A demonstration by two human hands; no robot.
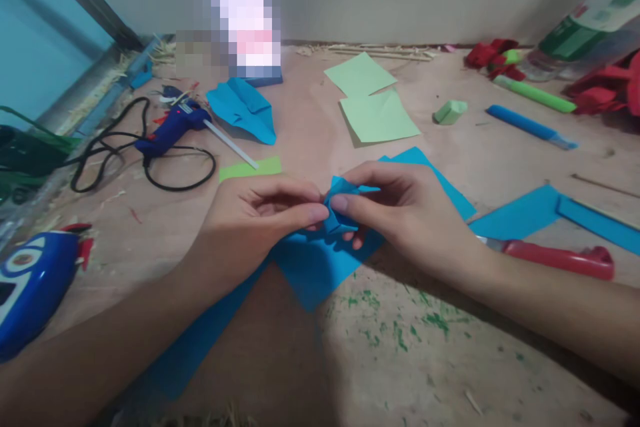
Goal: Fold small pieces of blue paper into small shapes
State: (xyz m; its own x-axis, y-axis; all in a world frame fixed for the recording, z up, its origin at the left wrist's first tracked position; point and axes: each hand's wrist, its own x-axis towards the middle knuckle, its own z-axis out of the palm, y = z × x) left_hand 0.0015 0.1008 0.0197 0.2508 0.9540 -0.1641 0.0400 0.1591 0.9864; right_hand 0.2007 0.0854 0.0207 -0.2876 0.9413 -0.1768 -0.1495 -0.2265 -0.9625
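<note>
A small folded piece of blue paper [344,219] is held up between my two hands in the middle of the view. My right hand [400,203] pinches it, thumb on the near face and fingers behind. My left hand [265,210] is closed too, with thumb and fingertips pressed at the folded paper's left edge. Beneath the hands lie flat sheets of blue paper [313,277] on the wooden table. A light green paper strip [250,168] shows just beyond my left hand.
A blue glue gun [173,128] with a looped black cord lies at left, beside crumpled blue paper [245,110]. Two pale green sheets [380,117] lie ahead. A red-handled tool [557,259] rests by my right forearm; a plastic bottle [580,30] stands far right.
</note>
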